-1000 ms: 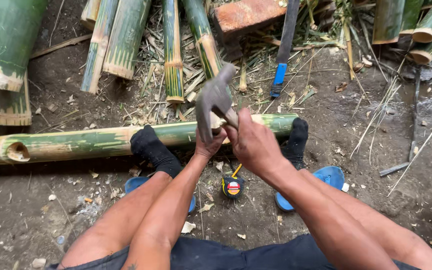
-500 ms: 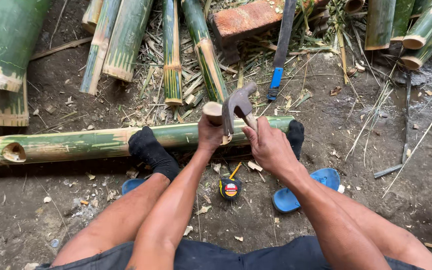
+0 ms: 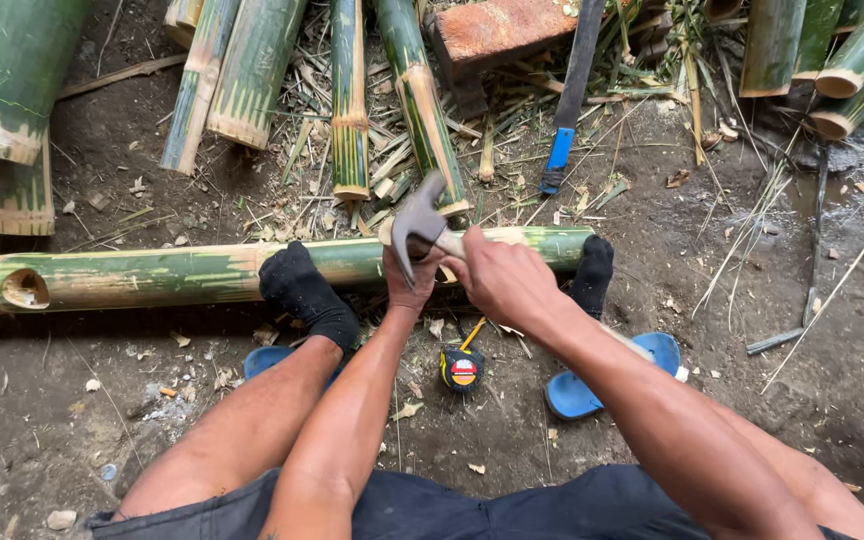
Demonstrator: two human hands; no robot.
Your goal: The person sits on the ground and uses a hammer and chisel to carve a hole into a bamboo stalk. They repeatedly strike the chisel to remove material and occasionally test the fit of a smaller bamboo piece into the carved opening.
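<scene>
Head view showed the right hand (image 3: 500, 280) clenched round a hammer (image 3: 418, 222), its steel head just above a long bamboo pole (image 3: 152, 275) lying across the dirt. Left hand (image 3: 414, 285) gripped something at the pole beneath the hammer; what it held was hidden. Both socked feet (image 3: 302, 290) pressed on the pole. Between the legs lay a tape measure (image 3: 461, 368), near blue sandals (image 3: 577, 392).

One hammer (image 3: 414, 222), one tape measure (image 3: 462, 368), two blue sandals (image 3: 592, 388) — two black socks (image 3: 304, 290).
</scene>
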